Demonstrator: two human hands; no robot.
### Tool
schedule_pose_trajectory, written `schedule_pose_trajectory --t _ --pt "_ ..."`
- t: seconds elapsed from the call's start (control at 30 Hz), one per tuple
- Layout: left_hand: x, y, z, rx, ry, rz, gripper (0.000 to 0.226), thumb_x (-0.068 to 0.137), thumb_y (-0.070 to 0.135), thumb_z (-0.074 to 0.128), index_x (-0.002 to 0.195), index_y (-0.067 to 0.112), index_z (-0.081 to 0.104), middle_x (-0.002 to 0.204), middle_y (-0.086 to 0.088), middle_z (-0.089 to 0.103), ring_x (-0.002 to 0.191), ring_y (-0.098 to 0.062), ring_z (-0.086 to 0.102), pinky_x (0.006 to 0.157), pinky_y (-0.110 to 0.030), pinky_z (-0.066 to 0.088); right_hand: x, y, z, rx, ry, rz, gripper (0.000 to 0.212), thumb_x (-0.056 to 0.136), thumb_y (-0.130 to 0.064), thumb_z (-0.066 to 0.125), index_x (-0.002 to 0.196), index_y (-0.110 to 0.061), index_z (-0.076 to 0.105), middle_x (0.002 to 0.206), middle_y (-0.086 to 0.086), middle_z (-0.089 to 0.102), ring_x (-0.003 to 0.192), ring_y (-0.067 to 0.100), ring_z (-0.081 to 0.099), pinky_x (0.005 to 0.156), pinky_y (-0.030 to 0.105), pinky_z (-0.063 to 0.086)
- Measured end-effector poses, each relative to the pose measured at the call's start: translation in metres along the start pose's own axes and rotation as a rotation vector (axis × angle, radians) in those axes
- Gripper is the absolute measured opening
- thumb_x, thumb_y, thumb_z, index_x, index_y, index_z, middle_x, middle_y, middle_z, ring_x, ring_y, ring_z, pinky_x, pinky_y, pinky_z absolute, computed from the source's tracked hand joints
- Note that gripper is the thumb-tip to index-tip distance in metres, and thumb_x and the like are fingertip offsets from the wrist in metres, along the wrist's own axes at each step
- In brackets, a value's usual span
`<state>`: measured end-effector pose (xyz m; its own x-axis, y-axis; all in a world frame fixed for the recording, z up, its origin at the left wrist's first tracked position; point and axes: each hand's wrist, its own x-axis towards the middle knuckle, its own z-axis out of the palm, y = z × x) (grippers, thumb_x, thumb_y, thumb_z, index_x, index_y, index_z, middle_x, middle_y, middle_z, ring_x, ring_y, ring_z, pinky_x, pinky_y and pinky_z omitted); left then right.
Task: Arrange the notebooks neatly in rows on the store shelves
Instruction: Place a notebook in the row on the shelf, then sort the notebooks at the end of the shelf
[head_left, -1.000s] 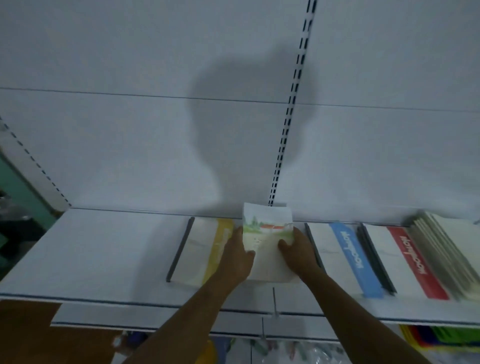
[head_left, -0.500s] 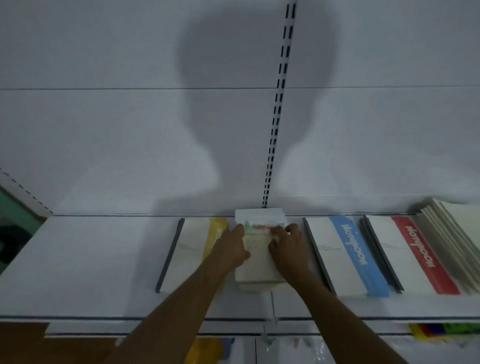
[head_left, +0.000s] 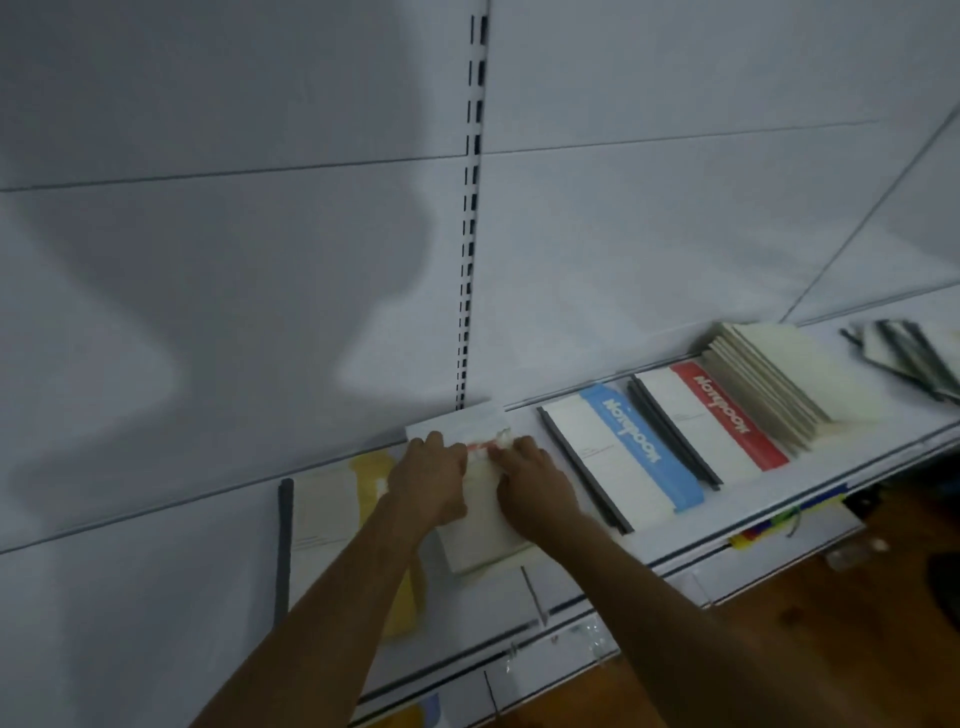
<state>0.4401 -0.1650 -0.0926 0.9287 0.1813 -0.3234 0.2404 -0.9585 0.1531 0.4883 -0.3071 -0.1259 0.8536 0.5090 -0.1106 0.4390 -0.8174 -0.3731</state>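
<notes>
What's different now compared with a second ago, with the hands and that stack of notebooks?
The notebook stack, tilted up a second ago, now lies flat on the shelf. The left hand and right hand have moved from its sides onto its top, pressing it down. The yellow, blue and red notebooks stay put.

On the white shelf (head_left: 156, 597), the white notebook stack (head_left: 480, 535) shows a red and green print. Left of it lies a yellow-banded notebook (head_left: 332, 514); right of it, a blue-banded notebook (head_left: 623, 457), then a red-banded notebook (head_left: 711, 415).
</notes>
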Motion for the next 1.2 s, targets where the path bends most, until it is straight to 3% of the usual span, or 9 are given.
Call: schedule_pose_trajectory --t 0.1,0.27,0.4,0.53,0.7,0.83,0.93,1.03,1.2 --pt "0.006 -0.002 -0.007 -0.017 -0.037 0.024 0.028 0.088 0.028 0.056 0.115 0.020 0.055 0.124 -0.009 0.043 0.115 -0.028 0.045 0.088 -0.034 0.043 -0.001 0.001 -0.002 0.014 -0.051 0.044 0.050 0.094 -0.023 0.037 0.144 -0.030 0.034 0.147 0.005 0.030 0.128 0.026 0.038 0.103 0.043 0.039" --pt "0.017 0.013 -0.019 0.067 -0.136 0.023 0.039 0.089 0.028 0.052 0.125 0.013 0.055 0.126 -0.009 0.055 0.112 -0.024 0.055 0.089 -0.029 0.044 -0.011 0.008 -0.018 0.038 -0.187 0.023 0.062 0.096 -0.030 0.043 0.151 -0.024 0.016 0.159 0.004 0.011 0.141 0.028 0.026 0.114 0.044 0.028" --pt "0.023 0.052 -0.022 0.007 -0.132 -0.053 0.056 0.090 0.045 0.050 0.134 0.011 0.049 0.136 -0.011 0.050 0.121 -0.025 0.051 0.099 -0.031 0.044 -0.034 0.055 -0.054 0.190 -0.051 0.079 0.057 0.093 -0.029 0.049 0.146 -0.017 0.030 0.148 0.006 0.035 0.133 0.025 0.039 0.110 0.035 0.032" --pt "0.027 0.159 -0.028 -0.144 0.073 0.128 0.036 0.090 0.043 0.051 0.117 0.020 0.058 0.122 -0.007 0.059 0.111 -0.023 0.057 0.093 -0.031 0.047 -0.068 0.148 -0.102 0.282 0.184 0.239 0.043 0.092 -0.027 0.049 0.134 -0.019 0.047 0.129 0.005 0.053 0.119 0.022 0.051 0.099 0.028 0.039" --pt "0.013 0.341 -0.029 -0.353 0.069 0.374 0.015 0.088 0.040 0.055 0.087 0.025 0.058 0.099 -0.001 0.067 0.089 -0.021 0.064 0.079 -0.031 0.053 -0.140 0.285 -0.177 0.277 0.392 0.445 0.037 0.094 -0.025 0.046 0.130 -0.017 0.049 0.120 0.006 0.058 0.101 0.020 0.059 0.081 0.028 0.045" --pt "0.008 0.474 -0.021 -0.341 0.095 0.504 0.015 0.087 0.035 0.055 0.089 0.022 0.062 0.098 -0.001 0.067 0.090 -0.020 0.062 0.077 -0.029 0.051 -0.209 0.394 -0.231 0.280 0.478 0.607 0.034 0.096 -0.024 0.045 0.128 -0.015 0.049 0.117 0.005 0.058 0.085 0.019 0.060 0.072 0.032 0.049" --pt "0.006 0.553 -0.013 -0.352 0.051 0.529 0.011 0.085 0.036 0.054 0.085 0.026 0.059 0.097 0.001 0.066 0.089 -0.021 0.063 0.076 -0.030 0.052 -0.250 0.459 -0.263 0.270 0.547 0.702 0.025 0.095 -0.023 0.048 0.119 -0.017 0.053 0.113 0.005 0.059 0.083 0.016 0.055 0.075 0.030 0.050" --pt "0.009 0.611 -0.005 -0.371 0.038 0.546 0.012 0.085 0.036 0.054 0.089 0.026 0.060 0.100 0.002 0.065 0.092 -0.020 0.062 0.075 -0.028 0.048 -0.275 0.511 -0.289 0.270 0.561 0.788 0.020 0.089 -0.019 0.059 0.108 -0.017 0.053 0.104 0.004 0.058 0.088 0.019 0.057 0.081 0.036 0.053" --pt "0.039 0.673 -0.001 -0.391 0.029 0.508 0.010 0.085 0.031 0.054 0.077 0.026 0.053 0.099 0.001 0.064 0.091 -0.021 0.061 0.078 -0.030 0.049 -0.277 0.574 -0.308 0.332 0.633 0.813 0.019 0.094 -0.030 0.049 0.108 -0.020 0.056 0.096 0.001 0.060 0.079 0.017 0.059 0.076 0.040 0.055"
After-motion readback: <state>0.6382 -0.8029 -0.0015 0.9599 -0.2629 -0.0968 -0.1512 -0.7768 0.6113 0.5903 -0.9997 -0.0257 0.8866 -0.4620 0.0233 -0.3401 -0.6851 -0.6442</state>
